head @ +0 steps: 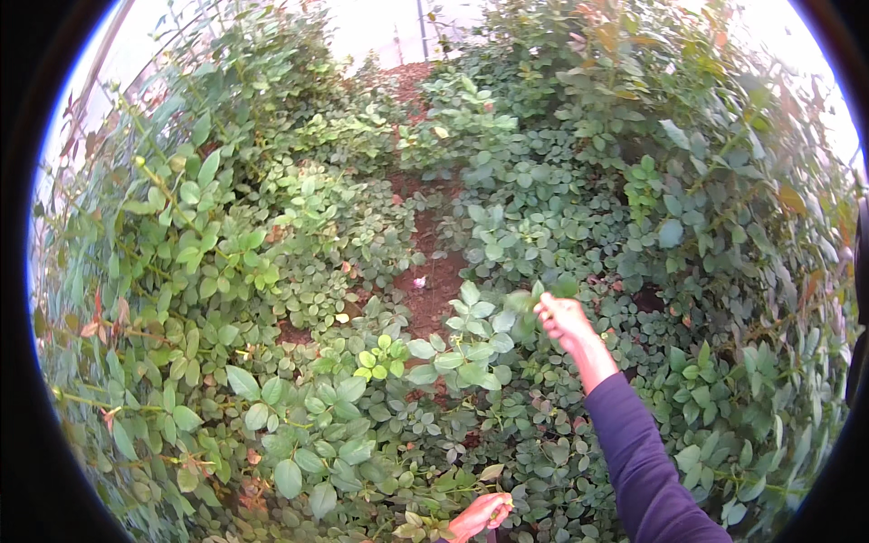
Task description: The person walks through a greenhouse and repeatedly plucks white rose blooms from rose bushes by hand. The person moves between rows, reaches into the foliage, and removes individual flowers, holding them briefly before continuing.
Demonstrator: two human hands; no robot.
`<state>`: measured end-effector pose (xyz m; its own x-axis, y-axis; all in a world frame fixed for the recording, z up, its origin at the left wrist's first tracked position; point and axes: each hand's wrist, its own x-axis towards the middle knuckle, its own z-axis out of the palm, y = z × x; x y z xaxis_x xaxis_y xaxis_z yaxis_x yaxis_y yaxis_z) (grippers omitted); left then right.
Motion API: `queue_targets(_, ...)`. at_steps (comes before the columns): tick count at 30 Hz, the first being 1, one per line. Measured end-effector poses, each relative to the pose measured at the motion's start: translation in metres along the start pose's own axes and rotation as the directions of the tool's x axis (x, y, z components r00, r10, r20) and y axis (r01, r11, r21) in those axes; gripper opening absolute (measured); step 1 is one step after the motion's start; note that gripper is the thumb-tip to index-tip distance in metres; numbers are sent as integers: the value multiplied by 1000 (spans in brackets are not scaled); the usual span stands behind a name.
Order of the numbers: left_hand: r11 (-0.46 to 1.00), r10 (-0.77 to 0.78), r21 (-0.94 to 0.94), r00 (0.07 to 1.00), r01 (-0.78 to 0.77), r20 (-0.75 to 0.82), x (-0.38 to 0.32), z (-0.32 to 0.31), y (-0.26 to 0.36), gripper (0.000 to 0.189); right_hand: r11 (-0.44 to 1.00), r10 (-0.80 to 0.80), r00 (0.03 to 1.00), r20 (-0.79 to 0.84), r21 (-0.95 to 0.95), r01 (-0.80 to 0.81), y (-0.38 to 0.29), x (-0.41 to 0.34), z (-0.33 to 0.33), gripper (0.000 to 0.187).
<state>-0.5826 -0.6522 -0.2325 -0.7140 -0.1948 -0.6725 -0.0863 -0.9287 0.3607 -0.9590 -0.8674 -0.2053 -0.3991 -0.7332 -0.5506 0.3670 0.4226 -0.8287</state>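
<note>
My right hand (565,320) reaches out over the rose foliage, thumb and fingers pinched together on a leafy rose shoot (521,303). The shoot's leaves look blurred, and its stem is partly hidden by the fingers. Low in the view, close to my body, my left hand (479,517) is curled into a loose fist. A small yellow-green piece (510,503), perhaps a bud or stem tip, shows at its fingers; the rest of it is hidden. Just left of the right hand spreads a cluster of broad rose leaves (468,339).
Tall rose bushes rise on the left (204,203) and right (719,170). Between them runs a narrow strip of reddish soil (434,271), partly overgrown, with a pinkish-white flower (419,282) on it. A thin post (422,30) stands at the far end before pale sheeting.
</note>
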Motion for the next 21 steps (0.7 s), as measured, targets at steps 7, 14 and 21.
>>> queue_targets(7,992,-87,97,992,77,95,13,7,28,19,934,-39,972,231,355,-47,76,-115,11,22)
queue_targets(14,907,147,380,982,-183,121,-3,90,52,22,492,206,978,-25,867,-81,205,-325,10,24)
queue_targets(21,214,165,710,741,-671,651,-34,216,-59,11,-120,-100,892,-441,895,429,250,-433,12,19)
